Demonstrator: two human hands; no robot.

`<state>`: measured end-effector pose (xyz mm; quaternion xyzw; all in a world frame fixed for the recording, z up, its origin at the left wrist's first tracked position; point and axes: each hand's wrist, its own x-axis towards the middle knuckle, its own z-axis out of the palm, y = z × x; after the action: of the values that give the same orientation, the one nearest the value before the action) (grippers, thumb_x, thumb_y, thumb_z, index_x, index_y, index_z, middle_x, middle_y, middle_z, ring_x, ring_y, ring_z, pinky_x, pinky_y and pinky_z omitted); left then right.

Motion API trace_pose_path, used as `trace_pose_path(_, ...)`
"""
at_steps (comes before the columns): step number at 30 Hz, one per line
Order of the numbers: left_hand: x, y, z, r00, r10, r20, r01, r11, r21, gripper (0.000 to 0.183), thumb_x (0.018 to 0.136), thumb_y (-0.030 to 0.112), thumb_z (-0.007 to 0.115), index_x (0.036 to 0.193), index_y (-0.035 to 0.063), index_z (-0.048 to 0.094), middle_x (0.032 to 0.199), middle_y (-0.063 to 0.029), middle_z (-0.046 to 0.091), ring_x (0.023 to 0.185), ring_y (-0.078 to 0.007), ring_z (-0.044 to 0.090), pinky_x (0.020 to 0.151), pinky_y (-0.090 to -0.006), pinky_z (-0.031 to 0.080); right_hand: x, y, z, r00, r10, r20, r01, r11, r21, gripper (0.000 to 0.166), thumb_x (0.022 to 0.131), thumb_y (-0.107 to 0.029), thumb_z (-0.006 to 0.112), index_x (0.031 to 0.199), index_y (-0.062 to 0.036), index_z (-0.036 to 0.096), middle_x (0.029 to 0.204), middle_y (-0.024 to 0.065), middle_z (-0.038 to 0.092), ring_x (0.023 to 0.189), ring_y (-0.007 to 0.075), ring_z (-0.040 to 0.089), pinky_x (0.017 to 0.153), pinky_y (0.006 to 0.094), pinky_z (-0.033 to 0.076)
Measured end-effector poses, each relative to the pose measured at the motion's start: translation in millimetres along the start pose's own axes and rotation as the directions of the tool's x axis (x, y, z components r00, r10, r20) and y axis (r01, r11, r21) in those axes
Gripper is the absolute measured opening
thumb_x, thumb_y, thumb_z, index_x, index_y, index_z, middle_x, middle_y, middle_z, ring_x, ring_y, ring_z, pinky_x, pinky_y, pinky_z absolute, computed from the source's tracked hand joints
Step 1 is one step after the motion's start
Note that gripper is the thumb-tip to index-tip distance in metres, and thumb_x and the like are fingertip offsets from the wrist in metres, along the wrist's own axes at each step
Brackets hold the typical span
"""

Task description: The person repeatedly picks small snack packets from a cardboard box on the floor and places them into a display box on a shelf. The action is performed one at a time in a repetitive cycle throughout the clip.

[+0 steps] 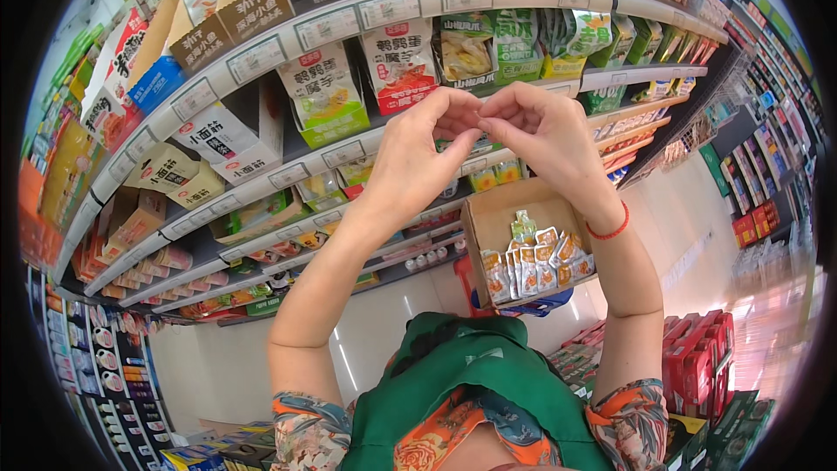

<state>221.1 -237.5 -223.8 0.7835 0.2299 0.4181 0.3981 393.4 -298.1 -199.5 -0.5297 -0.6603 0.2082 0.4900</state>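
Both hands are raised before the shelf of packaged snacks, with their fingertips meeting. My left hand (pixel 422 150) has its thumb and forefinger curved towards the right fingertips; whether it grips anything is unclear. My right hand (pixel 546 140), with a red cord bracelet (pixel 609 222) at the wrist, pinches a small, thin, pale thing (pixel 479 116) too small to identify. Just behind the hands, a white-and-red snack pouch (pixel 400 65) and a white-and-green one (pixel 324 95) stand on the shelf. Below my right hand is an open cardboard box (pixel 516 209) with several small orange-and-white sachets (pixel 536 261).
A curved-looking shelf edge (pixel 366 13) with price tags runs across above the hands. Red cartons (pixel 700 360) are stacked on the floor at the right. Boxes (pixel 216 448) lie at the lower left. A wire basket (pixel 703 124) hangs at the shelf's right end.
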Motion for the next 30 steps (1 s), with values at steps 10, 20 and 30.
trace_pose_path(10,-1,-13,34,0.991,-0.110,0.079,0.115,0.991,-0.065,0.021,0.089,-0.001,0.062,0.110,-0.0012,0.059,0.100,-0.0060,0.066,0.094,-0.0118,0.063,0.086,-0.0270,0.052,-22,26,-14,0.994,0.111,-0.010,-0.111,0.994,0.019,0.011,0.083,-0.005,0.069,0.092,0.0016,0.068,0.078,0.0069,0.071,0.068,0.0094,0.065,0.064,0.0251,0.053)
trace_pose_path(20,-6,-33,68,0.978,-0.154,0.137,0.170,0.978,-0.117,0.021,0.089,-0.001,0.062,0.110,-0.0012,0.059,0.102,-0.0064,0.066,0.094,-0.0125,0.064,0.086,-0.0271,0.052,-45,56,-25,0.983,0.183,-0.029,-0.183,0.983,-0.015,0.012,0.083,-0.006,0.069,0.092,0.0011,0.068,0.078,0.0077,0.071,0.067,0.0120,0.066,0.064,0.0259,0.053)
trace_pose_path(30,-13,-53,102,0.944,-0.263,0.199,0.297,0.941,-0.165,0.022,0.090,-0.001,0.062,0.111,-0.0013,0.058,0.103,-0.0059,0.066,0.095,-0.0125,0.063,0.086,-0.0273,0.052,-68,92,-32,0.960,0.278,-0.033,-0.277,0.961,0.028,0.011,0.082,-0.007,0.070,0.090,0.0009,0.068,0.075,0.0069,0.069,0.066,0.0110,0.064,0.063,0.0260,0.052)
